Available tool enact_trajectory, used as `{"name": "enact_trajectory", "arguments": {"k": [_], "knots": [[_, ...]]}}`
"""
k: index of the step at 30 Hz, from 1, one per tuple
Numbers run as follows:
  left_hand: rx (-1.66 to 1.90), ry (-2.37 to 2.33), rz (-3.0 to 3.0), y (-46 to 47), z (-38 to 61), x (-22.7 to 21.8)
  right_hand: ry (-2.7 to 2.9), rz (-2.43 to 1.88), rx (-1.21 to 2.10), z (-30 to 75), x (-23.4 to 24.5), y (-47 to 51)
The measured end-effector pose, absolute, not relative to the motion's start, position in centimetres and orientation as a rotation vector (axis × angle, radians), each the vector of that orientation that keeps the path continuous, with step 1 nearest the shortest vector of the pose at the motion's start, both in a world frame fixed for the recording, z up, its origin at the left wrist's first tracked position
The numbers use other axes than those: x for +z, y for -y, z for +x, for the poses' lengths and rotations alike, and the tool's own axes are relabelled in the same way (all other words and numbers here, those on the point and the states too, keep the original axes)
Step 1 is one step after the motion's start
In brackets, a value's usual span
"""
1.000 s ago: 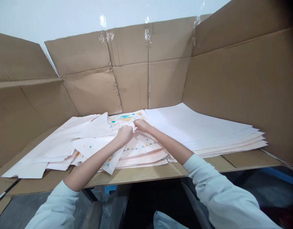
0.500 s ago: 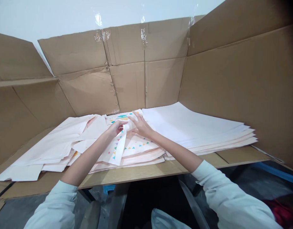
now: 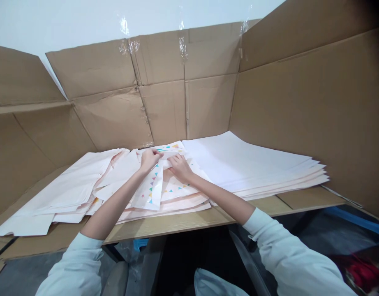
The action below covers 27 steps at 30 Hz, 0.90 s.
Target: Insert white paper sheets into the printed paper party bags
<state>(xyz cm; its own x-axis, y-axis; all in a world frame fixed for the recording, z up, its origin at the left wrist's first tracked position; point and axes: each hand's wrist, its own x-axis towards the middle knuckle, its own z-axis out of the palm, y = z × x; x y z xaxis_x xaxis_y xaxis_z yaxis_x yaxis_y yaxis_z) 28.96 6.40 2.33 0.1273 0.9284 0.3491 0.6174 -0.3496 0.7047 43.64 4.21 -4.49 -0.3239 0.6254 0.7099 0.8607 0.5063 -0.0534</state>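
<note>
In the head view, a white paper sheet (image 3: 149,187) printed with small coloured triangles lies on a pile in the middle of the table. Part of it is folded over, leaving a plain white strip (image 3: 158,189) slanting toward me. My left hand (image 3: 150,158) is closed in a pinch at the far end of this folded part, its fingertips partly hidden. Just to the right, my right hand (image 3: 180,167) has its fingers bent and closed on the folded paper. The two hands are a short way apart.
A stack of plain white sheets (image 3: 251,164) spreads to the right. On the left lies a pile of folded white paper pieces (image 3: 69,181). Cardboard walls (image 3: 165,102) stand behind and at both sides. The wooden table edge (image 3: 177,224) runs along the front.
My left hand has moved up and away from me along the folded paper. My right hand's spread fingers have drawn in and closed on the paper, slightly nearer me.
</note>
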Motion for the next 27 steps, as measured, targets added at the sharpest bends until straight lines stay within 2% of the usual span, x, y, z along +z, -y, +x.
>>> {"name": "enact_trajectory", "arguments": {"k": [4, 10, 17, 20, 23, 25, 27], "knots": [[1.169, -1.743, 2.127, -6.7, 28.5, 3.2, 2.083, -1.163, -0.631, 43.9, -4.4, -3.8], [1.165, -1.937, 2.040, -7.5, 27.7, 5.4, 2.219, -0.852, -0.768, 45.6, -4.8, -2.9], [1.238, -1.966, 2.102, -7.0, 28.4, 6.8, 2.271, -0.895, -0.843, 47.8, -5.2, -1.0], [1.311, -2.071, 2.109, -6.7, 27.9, 7.9, 2.384, -0.888, -0.659, 48.5, -5.2, 0.4], [1.407, -2.125, 2.130, -6.1, 27.4, 9.4, 2.477, -0.832, -0.205, 49.1, -4.5, 1.0], [1.399, -2.074, 2.210, -5.3, 27.5, 10.1, 2.384, -0.866, 0.102, 49.2, -3.5, 0.8], [1.288, -1.983, 2.349, -4.3, 28.1, 10.5, 2.120, -0.995, 0.227, 48.7, -2.5, -0.1]]}}
